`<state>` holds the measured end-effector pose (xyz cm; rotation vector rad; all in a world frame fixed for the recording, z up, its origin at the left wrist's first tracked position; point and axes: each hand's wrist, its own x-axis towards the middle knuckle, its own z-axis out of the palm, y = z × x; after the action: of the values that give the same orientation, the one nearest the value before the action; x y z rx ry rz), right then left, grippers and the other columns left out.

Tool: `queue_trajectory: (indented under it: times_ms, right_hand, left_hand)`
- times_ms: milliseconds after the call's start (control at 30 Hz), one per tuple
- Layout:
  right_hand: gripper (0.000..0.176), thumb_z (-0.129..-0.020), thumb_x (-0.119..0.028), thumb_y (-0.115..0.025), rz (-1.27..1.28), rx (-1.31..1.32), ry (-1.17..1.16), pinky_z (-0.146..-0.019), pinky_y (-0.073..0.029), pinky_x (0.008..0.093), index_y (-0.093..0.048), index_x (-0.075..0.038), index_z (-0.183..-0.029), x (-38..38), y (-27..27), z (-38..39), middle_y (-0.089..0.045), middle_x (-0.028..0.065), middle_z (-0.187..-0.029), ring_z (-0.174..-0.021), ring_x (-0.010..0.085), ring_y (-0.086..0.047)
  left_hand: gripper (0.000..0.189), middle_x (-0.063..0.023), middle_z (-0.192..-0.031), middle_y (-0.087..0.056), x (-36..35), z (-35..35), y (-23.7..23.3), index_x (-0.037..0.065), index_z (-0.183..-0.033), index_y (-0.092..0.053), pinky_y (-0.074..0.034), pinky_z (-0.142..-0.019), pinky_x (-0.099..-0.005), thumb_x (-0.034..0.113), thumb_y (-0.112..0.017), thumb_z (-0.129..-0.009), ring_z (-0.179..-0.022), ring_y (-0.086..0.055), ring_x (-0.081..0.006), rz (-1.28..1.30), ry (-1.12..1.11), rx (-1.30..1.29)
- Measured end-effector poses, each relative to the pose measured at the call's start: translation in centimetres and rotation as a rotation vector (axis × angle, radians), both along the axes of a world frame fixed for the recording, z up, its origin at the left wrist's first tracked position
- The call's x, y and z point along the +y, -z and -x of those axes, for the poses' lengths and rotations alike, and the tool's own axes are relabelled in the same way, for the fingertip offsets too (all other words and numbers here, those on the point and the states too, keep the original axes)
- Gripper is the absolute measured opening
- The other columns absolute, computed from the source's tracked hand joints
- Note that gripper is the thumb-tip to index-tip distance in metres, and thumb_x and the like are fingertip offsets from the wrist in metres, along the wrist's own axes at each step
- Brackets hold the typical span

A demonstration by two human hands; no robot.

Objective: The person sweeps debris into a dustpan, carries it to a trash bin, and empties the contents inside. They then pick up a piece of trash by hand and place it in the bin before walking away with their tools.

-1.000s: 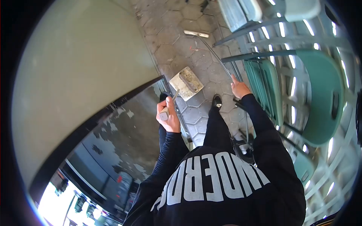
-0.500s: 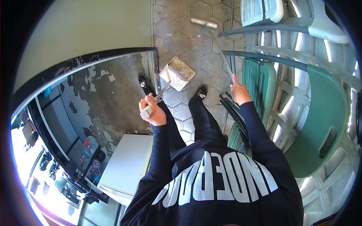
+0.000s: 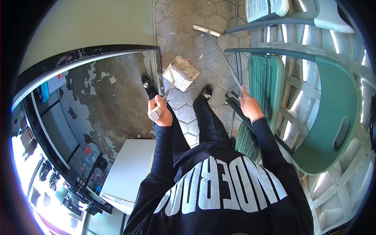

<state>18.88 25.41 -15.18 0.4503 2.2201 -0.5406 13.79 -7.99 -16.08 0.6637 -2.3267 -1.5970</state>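
My left hand [image 3: 160,111] is closed round the pale handle of a dustpan [image 3: 182,73], whose dirty white pan rests on the paving between and ahead of my feet. With my right hand [image 3: 250,105] I grip the long grey stick of a broom [image 3: 225,56]. The broom's narrow pale head [image 3: 206,31] lies on the floor beyond the dustpan, a little to its right. Dust and a small reddish bit [image 3: 188,60] show beside the pan.
Green folding chairs [image 3: 333,117] and folded ones [image 3: 268,86] line the right side against a white lattice. A black-edged doorway [image 3: 159,66] stands at the left, with a white cabinet [image 3: 127,168] and a plastic bottle [image 3: 91,154] nearer me.
The broom head has shifted slightly left and nearer the dustpan, its stick now more upright in view. My right hand has moved a little down. The whole view has shifted slightly.
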Motion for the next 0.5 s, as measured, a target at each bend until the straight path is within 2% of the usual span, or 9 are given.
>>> queue_trajectory:
  times_ms: [67, 133, 167, 200, 300, 367, 400, 467, 500]
  right_hand:
    - [0.056, -0.094, -0.027, -0.046, -0.052, 0.157, -0.129, -0.072, -0.048, 0.0533, -0.027, -0.01, -0.144, 0.1, 6.2, -1.7, -0.062, 0.0306, -0.078, -0.07, 0.0463, -0.061]
    - [0.057, -0.095, -0.025, -0.045, 0.15, -0.144, 0.04, -0.061, -0.05, 0.0496, -0.025, -0.01, -0.146, -0.9, 2.4, -1.6, -0.063, 0.0266, -0.074, -0.057, 0.04, -0.061]
    - [0.057, -0.095, -0.026, -0.045, 0.237, -0.206, 0.147, -0.051, -0.05, 0.0435, -0.026, -0.01, -0.146, -1.5, -2.1, -0.2, -0.062, 0.0222, -0.071, -0.05, 0.0316, -0.059]
    - [0.057, -0.095, -0.029, -0.047, 0.302, -0.25, 0.271, -0.044, -0.047, 0.0383, -0.029, -0.012, -0.146, -0.8, -3.7, -0.9, -0.062, 0.0181, -0.069, -0.044, 0.027, -0.055]
    - [0.056, -0.095, -0.031, -0.049, 0.3, -0.317, 0.375, -0.054, -0.051, 0.0393, -0.032, -0.013, -0.145, 0.3, -7.1, -2.5, -0.065, 0.0197, -0.077, -0.054, 0.0303, -0.062]
    - [0.055, -0.095, -0.03, -0.047, 0.193, -0.11, 0.203, -0.067, -0.053, 0.041, -0.03, -0.015, -0.145, 0.2, -8.0, -3.8, -0.066, 0.0236, -0.088, -0.07, 0.0357, -0.067]
    - [0.055, -0.095, -0.03, -0.047, 0.192, -0.122, 0.204, -0.067, -0.053, 0.041, -0.03, -0.015, -0.145, -0.1, -7.7, -4.2, -0.066, 0.0236, -0.088, -0.07, 0.0357, -0.067]
    - [0.056, -0.096, -0.03, -0.045, 0.054, -0.064, 0.174, -0.079, -0.051, 0.0424, -0.027, -0.015, -0.146, -0.9, -5.2, -4.7, -0.065, 0.0262, -0.097, -0.084, 0.0392, -0.066]
    - [0.056, -0.096, -0.029, -0.042, 0.091, 0.037, 0.171, -0.077, -0.051, 0.0454, -0.025, -0.013, -0.146, -0.8, -2.3, -6.0, -0.063, 0.029, -0.097, -0.077, 0.0418, -0.064]
  left_hand:
    - [0.034, -0.0055, -0.063, -0.056, -0.5, 0.5, -0.1, 0.0, -0.078, -0.055, -0.043, -0.055, -0.0272, 0.028, -0.058, -0.095, -0.057, -0.05, -0.0111, 0.049, 0.058, 0.011]
    - [0.032, -0.0052, -0.062, -0.055, -1.0, 0.9, -0.2, 0.0, -0.077, -0.056, -0.042, -0.055, -0.0269, 0.027, -0.058, -0.095, -0.057, -0.049, -0.0108, 0.081, 0.057, 0.02]
    - [0.032, -0.005, -0.062, -0.055, -1.4, 1.5, -0.1, 0.0, -0.077, -0.056, -0.042, -0.054, -0.0271, 0.027, -0.058, -0.095, -0.056, -0.049, -0.0107, 0.064, 0.065, 0.022]
    - [0.032, -0.0048, -0.061, -0.055, -1.6, 1.8, -0.1, 0.0, -0.077, -0.056, -0.042, -0.054, -0.0272, 0.027, -0.059, -0.095, -0.056, -0.049, -0.0106, 0.045, 0.071, 0.031]
    - [0.029, -0.0032, -0.063, -0.053, -2.4, 2.7, -0.1, 0.003, -0.076, -0.05, -0.039, -0.053, -0.0241, 0.022, -0.055, -0.097, -0.056, -0.045, -0.0084, 0.098, 0.113, 0.069]
    - [0.028, -0.0034, -0.063, -0.053, -2.8, 3.2, -0.3, 0.003, -0.077, -0.049, -0.039, -0.053, -0.0243, 0.022, -0.055, -0.097, -0.056, -0.045, -0.0085, 0.071, 0.134, 0.06]
    - [0.028, -0.0035, -0.063, -0.053, -2.8, 3.1, -0.5, 0.003, -0.077, -0.049, -0.039, -0.053, -0.0246, 0.022, -0.054, -0.097, -0.056, -0.045, -0.0086, 0.043, 0.164, 0.058]
    - [0.031, -0.0046, -0.063, -0.055, -2.2, 3.2, -0.8, 0.002, -0.075, -0.05, -0.04, -0.052, -0.0254, 0.023, -0.056, -0.097, -0.056, -0.047, -0.009, 0.061, 0.194, 0.048]
    - [0.031, -0.0054, -0.059, -0.054, -1.9, 3.1, -0.9, 0.003, -0.073, -0.051, -0.039, -0.05, -0.0268, 0.023, -0.058, -0.095, -0.052, -0.046, -0.0107, 0.1, 0.22, 0.067]
